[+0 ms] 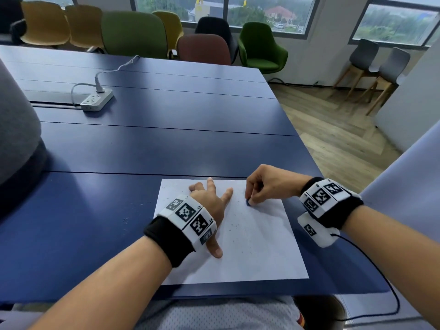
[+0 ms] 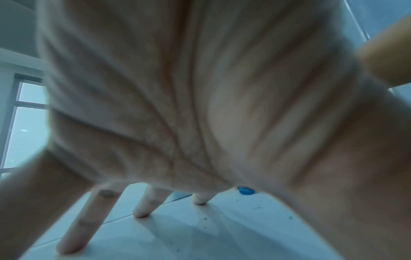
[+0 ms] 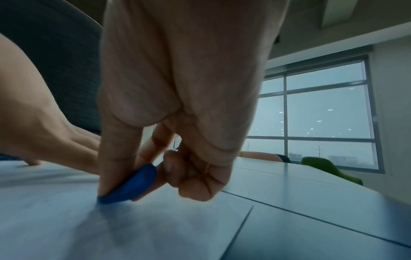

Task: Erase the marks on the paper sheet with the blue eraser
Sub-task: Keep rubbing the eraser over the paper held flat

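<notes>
A white paper sheet (image 1: 257, 246) lies on the blue table near its front edge, dotted with dark eraser crumbs. My left hand (image 1: 209, 206) rests flat on the sheet's left half with fingers spread, the fingertips (image 2: 140, 213) pressing down. My right hand (image 1: 257, 186) pinches a small blue eraser (image 1: 248, 202) between thumb and fingers and holds its lower edge on the paper near the upper right. In the right wrist view the blue eraser (image 3: 131, 186) is tilted, its tip touching the sheet (image 3: 111, 228). From the left wrist view the eraser (image 2: 245, 190) shows beyond the palm.
The blue table (image 1: 142, 151) stretches far ahead. A white power strip (image 1: 96, 100) with a cable sits at the back left. A grey padded object (image 1: 16, 129) stands at the left edge. Chairs (image 1: 259, 47) line the far side; the table's right edge drops to wooden floor.
</notes>
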Available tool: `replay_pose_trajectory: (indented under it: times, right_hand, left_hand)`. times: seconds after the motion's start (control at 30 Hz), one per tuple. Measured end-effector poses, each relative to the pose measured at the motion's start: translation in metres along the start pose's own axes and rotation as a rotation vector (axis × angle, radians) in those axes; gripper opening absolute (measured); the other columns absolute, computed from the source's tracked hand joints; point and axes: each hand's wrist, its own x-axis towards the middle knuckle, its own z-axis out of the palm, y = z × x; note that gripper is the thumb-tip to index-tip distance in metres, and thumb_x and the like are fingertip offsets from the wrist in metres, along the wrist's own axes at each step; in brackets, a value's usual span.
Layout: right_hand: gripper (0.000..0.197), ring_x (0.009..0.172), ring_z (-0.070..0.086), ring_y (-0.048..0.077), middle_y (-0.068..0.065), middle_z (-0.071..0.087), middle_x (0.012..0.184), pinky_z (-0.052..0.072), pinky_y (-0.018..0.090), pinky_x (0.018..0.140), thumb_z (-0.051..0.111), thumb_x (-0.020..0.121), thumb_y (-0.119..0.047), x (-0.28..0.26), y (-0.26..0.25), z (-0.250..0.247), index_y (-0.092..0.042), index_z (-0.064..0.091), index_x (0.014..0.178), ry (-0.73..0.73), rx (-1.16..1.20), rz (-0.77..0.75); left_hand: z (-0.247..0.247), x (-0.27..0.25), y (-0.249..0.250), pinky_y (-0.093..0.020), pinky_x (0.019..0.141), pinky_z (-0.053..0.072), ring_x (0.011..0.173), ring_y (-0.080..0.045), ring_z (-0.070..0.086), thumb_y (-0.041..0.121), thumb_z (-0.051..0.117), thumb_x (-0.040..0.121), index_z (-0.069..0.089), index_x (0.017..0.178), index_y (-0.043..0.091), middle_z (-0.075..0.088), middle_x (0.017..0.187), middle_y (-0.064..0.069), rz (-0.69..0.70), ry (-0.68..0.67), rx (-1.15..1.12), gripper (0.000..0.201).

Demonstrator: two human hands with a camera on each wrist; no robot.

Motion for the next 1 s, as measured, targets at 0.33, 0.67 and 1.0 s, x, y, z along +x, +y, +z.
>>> replay_pose_trajectory:
  times: [0.33,0.67,1.0]
  right_hand:
    - [0.006,0.052,0.055,-0.003,-0.010,0.063,0.064,0.038,0.008,0.049,0.077,0.078,-0.016,0.010,-0.008,-0.001,-0.014,0.074,0.083,0.109,-0.077,0.005]
    - [0.006,0.055,0.056,0.001,-0.006,0.065,0.067,0.039,0.009,0.050,0.076,0.078,-0.016,0.019,-0.011,0.002,-0.014,0.074,0.083,0.097,-0.073,-0.006]
    - [0.007,0.054,0.057,0.000,-0.005,0.069,0.067,0.042,0.016,0.053,0.078,0.075,-0.010,0.006,-0.017,0.006,-0.012,0.074,0.081,-0.015,-0.048,-0.055]
  left_hand:
    - [-0.007,-0.004,0.006,-0.049,0.099,0.047,0.136,-0.054,0.029,0.069,0.083,0.051,-0.021,0.154,0.024,-0.008,0.159,-0.031,0.006,0.000,0.067,0.154]
    - [-0.003,-0.001,0.001,-0.049,0.099,0.045,0.138,-0.052,0.026,0.068,0.086,0.046,-0.019,0.154,0.029,-0.009,0.160,-0.029,0.005,0.011,0.023,0.156]
    - [0.001,0.001,-0.002,-0.048,0.100,0.045,0.139,-0.051,0.023,0.068,0.087,0.044,-0.018,0.154,0.031,-0.009,0.160,-0.027,0.008,0.021,-0.005,0.157]
